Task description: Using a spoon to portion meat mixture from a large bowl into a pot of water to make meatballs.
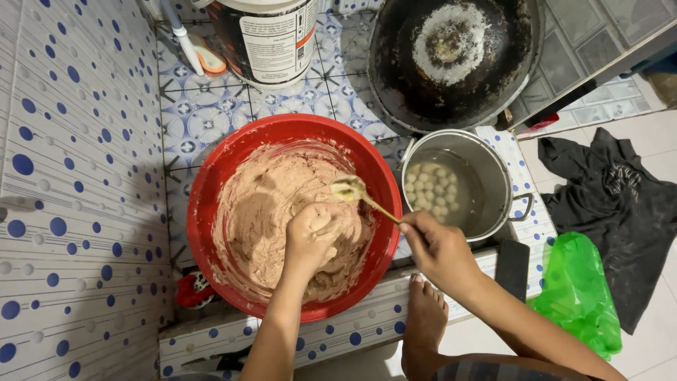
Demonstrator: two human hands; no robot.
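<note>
I see the left hand (310, 236) down in the red plastic basin (211, 176), fist closed around a lump of the pinkish-brown paste (264, 204), fingers curled tight together with a bit of paste bulging out at the top of the fist by the thumb. The paste fills most of the basin and is smeared up the inner wall.

The right hand (441, 250) sits at the basin's right rim, fingers pinched on the thin handle of a spoon (350, 189). The spoon bowl is over the paste, just above and right of the left fist, coated in pale paste. Thumb and forefinger press the handle; I can't tell how the other fingers sit.

Just right of the basin stands a steel pot (493, 176) holding water and a cluster of pale round balls (430, 187) at its left side. Behind it is a blackened wok (493, 85) with whitish residue in the middle. A white bucket (268, 42) stands behind the basin on the patterned tile floor (204, 120).

A bare foot (425, 310) rests below the basin by the tiled ledge. Off right on the floor lie a dark cloth (613, 204) and a green plastic bag (578, 289). A dotted tile wall (70, 176) is on the left.
</note>
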